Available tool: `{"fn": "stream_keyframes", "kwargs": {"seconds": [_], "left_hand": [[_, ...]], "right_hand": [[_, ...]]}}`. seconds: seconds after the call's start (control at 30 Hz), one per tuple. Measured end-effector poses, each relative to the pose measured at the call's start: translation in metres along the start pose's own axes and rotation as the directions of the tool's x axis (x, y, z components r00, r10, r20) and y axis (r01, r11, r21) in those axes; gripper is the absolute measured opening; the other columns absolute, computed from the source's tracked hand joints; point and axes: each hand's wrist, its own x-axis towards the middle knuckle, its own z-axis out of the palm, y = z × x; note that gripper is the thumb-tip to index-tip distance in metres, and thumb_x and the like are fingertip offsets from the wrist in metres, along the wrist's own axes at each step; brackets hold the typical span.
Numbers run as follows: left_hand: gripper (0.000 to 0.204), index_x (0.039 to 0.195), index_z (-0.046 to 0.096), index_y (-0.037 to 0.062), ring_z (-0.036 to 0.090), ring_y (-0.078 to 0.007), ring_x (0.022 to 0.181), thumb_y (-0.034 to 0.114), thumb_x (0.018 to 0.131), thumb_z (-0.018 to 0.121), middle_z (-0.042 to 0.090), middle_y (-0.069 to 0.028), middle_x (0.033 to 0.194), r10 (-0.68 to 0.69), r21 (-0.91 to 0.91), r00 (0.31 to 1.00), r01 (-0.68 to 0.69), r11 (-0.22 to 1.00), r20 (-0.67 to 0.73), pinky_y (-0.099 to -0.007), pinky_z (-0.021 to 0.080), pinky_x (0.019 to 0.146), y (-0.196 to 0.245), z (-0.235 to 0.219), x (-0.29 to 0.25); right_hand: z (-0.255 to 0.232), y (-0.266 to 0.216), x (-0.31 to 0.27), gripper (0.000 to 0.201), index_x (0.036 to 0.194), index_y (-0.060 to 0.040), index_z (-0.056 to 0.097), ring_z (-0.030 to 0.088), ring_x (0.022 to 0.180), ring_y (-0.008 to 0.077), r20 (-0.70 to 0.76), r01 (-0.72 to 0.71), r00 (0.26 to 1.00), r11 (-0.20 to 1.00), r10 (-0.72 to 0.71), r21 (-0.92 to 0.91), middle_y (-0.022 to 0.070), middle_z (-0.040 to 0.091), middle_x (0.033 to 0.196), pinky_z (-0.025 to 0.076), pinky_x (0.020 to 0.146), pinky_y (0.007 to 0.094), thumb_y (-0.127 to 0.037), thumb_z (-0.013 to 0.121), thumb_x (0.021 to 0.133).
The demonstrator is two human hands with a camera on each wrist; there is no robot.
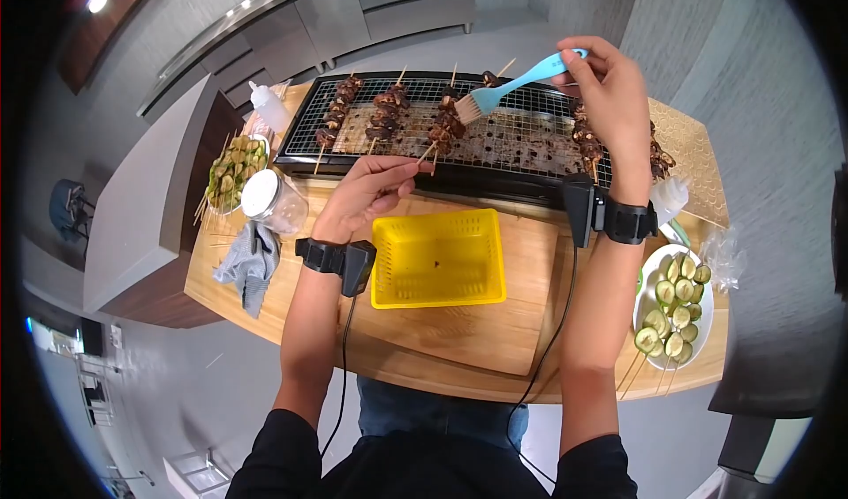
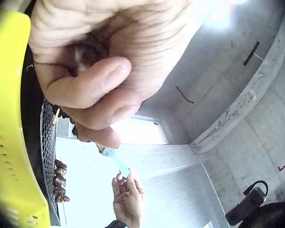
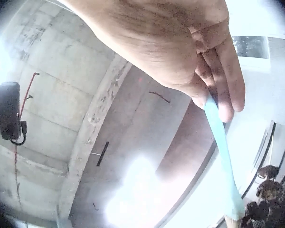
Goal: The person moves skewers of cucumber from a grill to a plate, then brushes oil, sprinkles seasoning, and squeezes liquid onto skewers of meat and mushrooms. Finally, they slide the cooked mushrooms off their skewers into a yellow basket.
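Observation:
My right hand [image 1: 609, 93] grips a light blue basting brush [image 1: 521, 84] by the end of its handle. The pale bristles meet the upper part of a skewer of dark browned pieces [image 1: 448, 124] over the grill. At the grill's front edge, my left hand [image 1: 371, 190] pinches that skewer's bare stick end between thumb and fingers. In the left wrist view, curled fingers [image 2: 99, 90] hide most of the stick. The right wrist view shows the brush handle [image 3: 221, 137] between thumb and fingers, slanting down to the dark pieces.
More browned skewers [image 1: 338, 110] lie across the wire-topped grill [image 1: 530, 137]. A yellow basket [image 1: 437, 300] stands in front. Left are a lidded jar [image 1: 287, 207], grey cloth [image 1: 247, 260], white squeeze bottle [image 1: 269, 109] and green skewers [image 1: 237, 168]; right, a plate [image 1: 704, 331] of sliced green skewers.

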Motion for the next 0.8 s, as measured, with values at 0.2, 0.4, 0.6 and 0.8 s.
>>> {"fn": "stream_keyframes", "kwargs": {"seconds": [0.2,0.4,0.6,0.8], "left_hand": [[0.024,0.113,0.066,-0.0039,0.036,0.0004,0.043,0.011,0.096,0.059,0.058,0.0005,0.069,0.004,0.015,1.0,-0.004,1.0,-0.006,-0.0148,0.023,0.038,0.001,0.002,0.0],[0.024,0.113,0.066,-0.0046,0.035,0.0001,0.042,0.01,0.095,0.059,0.059,-0.0003,0.068,0.012,0.031,1.0,-0.011,0.999,-0.011,-0.0152,0.023,0.038,-0.001,0.002,0.001],[0.024,0.113,0.066,-0.005,0.035,-0.0002,0.042,0.009,0.095,0.059,0.059,-0.0009,0.068,0.014,0.035,1.0,-0.014,0.999,-0.003,-0.0153,0.023,0.038,-0.001,0.002,0.001],[0.023,0.113,0.066,-0.005,0.036,-0.0005,0.041,0.009,0.095,0.059,0.06,-0.0024,0.067,0.026,0.0,1.0,-0.026,1.0,-0.004,-0.0155,0.024,0.037,-0.004,0.0,0.001]], "right_hand": [[-0.012,-0.002,0.001,0.017,0.104,0.0012,0.067,0.071,0.074,0.0144,-0.087,0.013,0.996,0.997,-0.019,-0.075,0.0107,0.071,0.078,0.056,0.066,0.0255,-0.011,0.06,0.093],[-0.003,-0.004,0.002,0.017,0.104,0.0011,0.067,0.071,0.075,0.014,-0.105,0.055,0.993,0.996,-0.047,0.073,0.0104,0.071,0.08,0.056,0.066,0.0255,-0.01,0.06,0.093],[0.002,-0.008,-0.001,0.021,0.111,0.0013,0.065,0.068,0.081,0.0133,0.04,-0.001,0.999,1.0,0.003,-0.027,0.0085,0.069,0.087,0.057,0.072,0.0247,-0.013,0.058,0.096],[-0.009,0.002,0.002,0.016,0.104,-0.001,0.068,0.07,0.073,0.0146,-0.093,0.032,0.995,0.995,-0.041,-0.099,0.0101,0.071,0.079,0.055,0.066,0.026,-0.011,0.06,0.093]]}}
